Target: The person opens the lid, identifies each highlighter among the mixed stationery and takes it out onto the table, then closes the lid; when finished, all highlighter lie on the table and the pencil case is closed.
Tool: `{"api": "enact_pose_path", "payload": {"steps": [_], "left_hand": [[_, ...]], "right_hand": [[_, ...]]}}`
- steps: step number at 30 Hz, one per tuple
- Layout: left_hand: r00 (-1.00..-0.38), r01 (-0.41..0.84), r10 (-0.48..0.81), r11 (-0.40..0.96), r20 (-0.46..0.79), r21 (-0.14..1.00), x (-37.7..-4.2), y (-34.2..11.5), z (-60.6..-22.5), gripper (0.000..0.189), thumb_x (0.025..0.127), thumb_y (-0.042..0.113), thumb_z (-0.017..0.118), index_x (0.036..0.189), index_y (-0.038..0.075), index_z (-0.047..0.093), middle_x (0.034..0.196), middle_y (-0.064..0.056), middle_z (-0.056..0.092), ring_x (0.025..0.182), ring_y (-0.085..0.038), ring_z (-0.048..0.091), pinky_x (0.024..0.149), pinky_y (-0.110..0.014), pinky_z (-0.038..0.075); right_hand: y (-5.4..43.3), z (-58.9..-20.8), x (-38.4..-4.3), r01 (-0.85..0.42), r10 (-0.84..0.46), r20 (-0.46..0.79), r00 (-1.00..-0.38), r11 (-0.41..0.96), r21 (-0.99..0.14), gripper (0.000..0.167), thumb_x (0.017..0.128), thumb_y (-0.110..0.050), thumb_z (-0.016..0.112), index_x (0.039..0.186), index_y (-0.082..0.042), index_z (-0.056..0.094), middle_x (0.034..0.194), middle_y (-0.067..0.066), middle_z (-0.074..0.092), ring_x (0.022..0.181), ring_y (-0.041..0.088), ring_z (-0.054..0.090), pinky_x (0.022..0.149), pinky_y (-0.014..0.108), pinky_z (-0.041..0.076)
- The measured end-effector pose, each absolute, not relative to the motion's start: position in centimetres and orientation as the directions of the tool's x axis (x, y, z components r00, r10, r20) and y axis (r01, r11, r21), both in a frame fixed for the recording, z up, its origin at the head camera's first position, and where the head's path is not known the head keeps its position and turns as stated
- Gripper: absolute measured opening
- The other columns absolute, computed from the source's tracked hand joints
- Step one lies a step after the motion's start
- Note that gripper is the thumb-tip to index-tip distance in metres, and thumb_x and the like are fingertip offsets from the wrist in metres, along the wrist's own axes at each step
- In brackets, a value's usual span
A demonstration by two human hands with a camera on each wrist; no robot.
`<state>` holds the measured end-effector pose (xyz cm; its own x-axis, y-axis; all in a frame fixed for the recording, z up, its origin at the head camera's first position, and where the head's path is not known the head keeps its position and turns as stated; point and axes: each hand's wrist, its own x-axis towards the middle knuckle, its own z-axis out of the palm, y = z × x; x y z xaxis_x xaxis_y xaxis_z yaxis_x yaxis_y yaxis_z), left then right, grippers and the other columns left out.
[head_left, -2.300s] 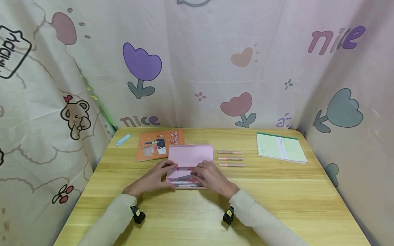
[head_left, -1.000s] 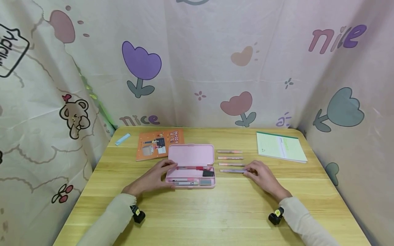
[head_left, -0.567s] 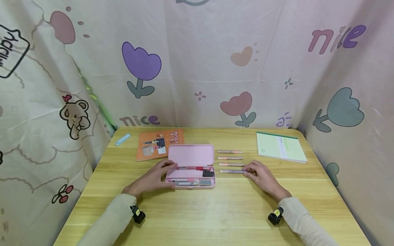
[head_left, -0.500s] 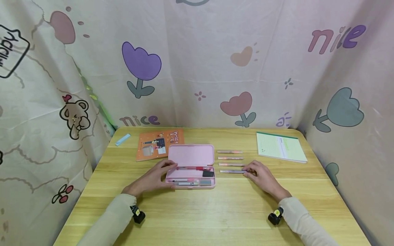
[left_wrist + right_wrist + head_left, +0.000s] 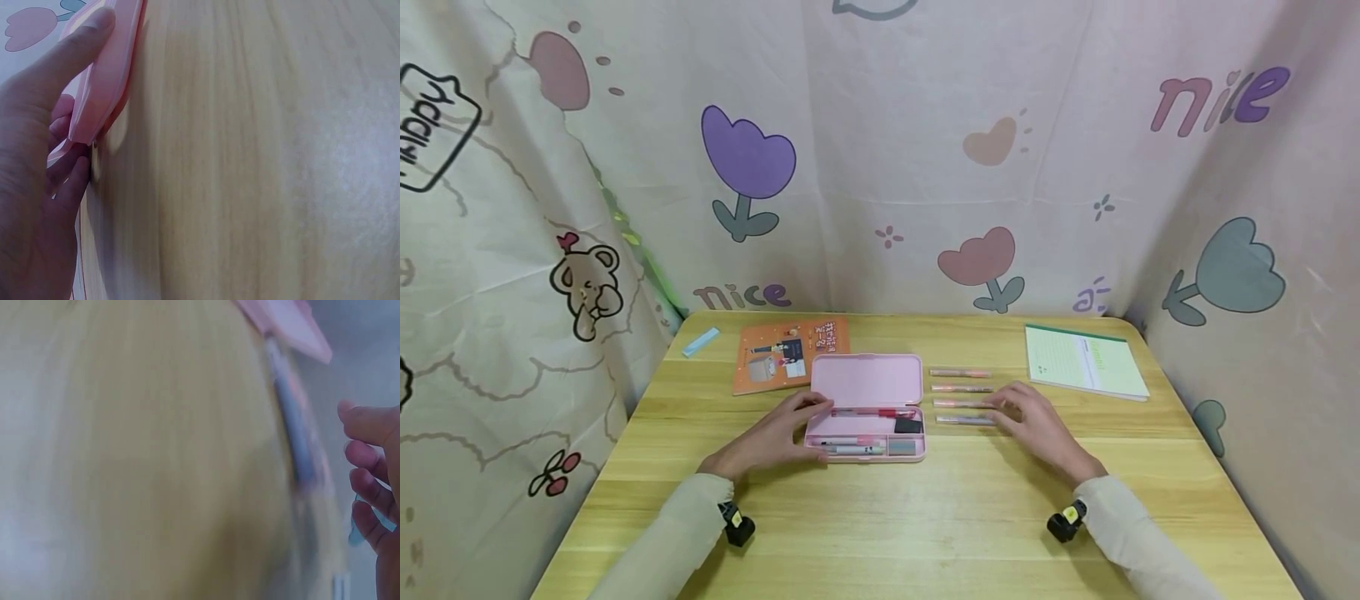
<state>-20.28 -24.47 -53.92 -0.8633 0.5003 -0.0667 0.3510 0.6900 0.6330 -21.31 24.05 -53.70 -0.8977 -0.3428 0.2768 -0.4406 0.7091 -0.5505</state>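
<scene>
My left hand point(image 5: 775, 435) grips the left end of an open pink pencil case point(image 5: 867, 381). In the left wrist view its thumb lies along the near side of the pencil case point(image 5: 112, 78), its fingers at the end and behind. Inside are a red pen point(image 5: 895, 413), a small black block point(image 5: 907, 426), a grey block point(image 5: 901, 447) and pens in the front compartment. Right of it, several pens lie in a column; the nearest is a grey-blue pen point(image 5: 962, 420). My right hand point(image 5: 1037, 429), fingers loosely bent and holding nothing, hovers over the pens' right ends, apart from the grey-blue pen point(image 5: 294, 431).
An orange book point(image 5: 767, 371) lies behind the case, partly covered by its lid. A pale blue stick-shaped item point(image 5: 701, 342) is at the back left. At the back right lies a light green notebook point(image 5: 1078, 360). Patterned curtains point(image 5: 880, 167) surround the wooden table point(image 5: 880, 533).
The right hand took the grey-blue pen from the case, laid it below the other pens, then let go and rose slightly. The left hand stayed on the case.
</scene>
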Motion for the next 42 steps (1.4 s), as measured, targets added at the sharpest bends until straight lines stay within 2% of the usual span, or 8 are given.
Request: {"api": "enact_pose_path", "payload": {"steps": [2,4,7,11,14,20,28,42], "left_hand": [[-0.862,0.360,0.503,0.693,-0.060,0.624,-20.3,-24.5,-53.9,0.096,0.087,0.063,0.087,0.165,0.022,0.050,0.167,-0.005,0.043,0.155,-0.034,0.040,0.127,-0.066,0.038],[-0.861,0.371,0.506,0.695,-0.054,0.616,-20.2,-24.5,-53.9,0.096,0.087,0.063,0.086,0.165,0.021,0.050,0.167,-0.006,0.043,0.154,-0.035,0.041,0.126,-0.067,0.039],[-0.860,0.376,0.508,0.697,-0.050,0.610,-20.2,-24.5,-53.9,0.096,0.087,0.064,0.086,0.165,0.020,0.050,0.167,-0.008,0.044,0.154,-0.036,0.041,0.126,-0.067,0.039],[-0.861,0.372,0.506,0.697,-0.053,0.613,-20.3,-24.5,-54.1,0.096,0.088,0.064,0.085,0.165,0.021,0.050,0.168,-0.007,0.043,0.155,-0.036,0.040,0.126,-0.067,0.039],[-0.860,0.371,0.507,0.696,-0.055,0.614,-20.3,-24.5,-54.2,0.096,0.088,0.064,0.085,0.166,0.021,0.049,0.168,-0.007,0.043,0.154,-0.036,0.040,0.126,-0.067,0.039],[-0.859,0.378,0.509,0.693,-0.046,0.614,-20.4,-24.6,-54.3,0.096,0.087,0.065,0.085,0.165,0.023,0.050,0.166,-0.004,0.044,0.153,-0.032,0.042,0.126,-0.064,0.040],[-0.854,0.394,0.519,0.677,-0.024,0.622,-20.4,-24.6,-54.4,0.093,0.088,0.062,0.085,0.165,0.022,0.051,0.165,-0.006,0.045,0.150,-0.033,0.044,0.124,-0.065,0.042],[-0.856,0.383,0.515,0.690,-0.044,0.614,-20.4,-24.6,-54.4,0.095,0.088,0.064,0.085,0.165,0.022,0.050,0.166,-0.004,0.044,0.152,-0.032,0.043,0.126,-0.065,0.041]], "right_hand": [[22.8,-53.2,-21.5,-0.464,-0.365,0.286,-0.886,0.691,-0.555,0.018,0.099,-0.021,0.082,0.116,-0.014,0.081,0.114,-0.003,0.072,0.105,0.021,0.068,0.093,0.049,0.062],[21.2,-52.6,-21.5,-0.485,-0.391,0.288,-0.874,0.669,-0.563,0.019,0.099,-0.021,0.082,0.116,-0.012,0.082,0.117,-0.001,0.074,0.115,0.026,0.069,0.101,0.053,0.061],[18.4,-52.1,-21.6,-0.506,-0.430,0.277,-0.859,0.637,-0.582,0.020,0.099,-0.021,0.082,0.117,-0.012,0.081,0.117,0.000,0.075,0.117,0.028,0.070,0.103,0.053,0.061],[14.5,-51.9,-21.3,-0.543,-0.508,0.247,-0.825,0.594,-0.594,0.019,0.101,-0.022,0.080,0.117,-0.012,0.081,0.116,-0.001,0.075,0.110,0.020,0.070,0.097,0.042,0.062],[11.9,-52.0,-21.0,-0.601,-0.585,0.240,-0.774,0.561,-0.570,0.017,0.102,-0.023,0.079,0.116,-0.013,0.082,0.114,-0.003,0.074,0.108,0.016,0.066,0.094,0.036,0.060],[8.3,-52.6,-20.5,-0.704,-0.696,0.232,-0.679,0.529,-0.473,0.010,0.102,-0.024,0.079,0.108,-0.017,0.083,0.104,-0.005,0.072,0.098,0.013,0.061,0.087,0.028,0.056],[6.8,-53.1,-20.5,-0.707,-0.717,0.159,-0.678,0.579,-0.406,0.014,0.099,-0.028,0.083,0.108,-0.018,0.084,0.104,-0.005,0.071,0.095,0.008,0.060,0.086,0.022,0.056],[6.2,-52.0,-20.3,-0.708,-0.729,0.102,-0.676,0.606,-0.363,0.018,0.100,-0.032,0.081,0.110,-0.017,0.086,0.105,-0.005,0.073,0.097,0.009,0.061,0.089,0.026,0.056]]}}
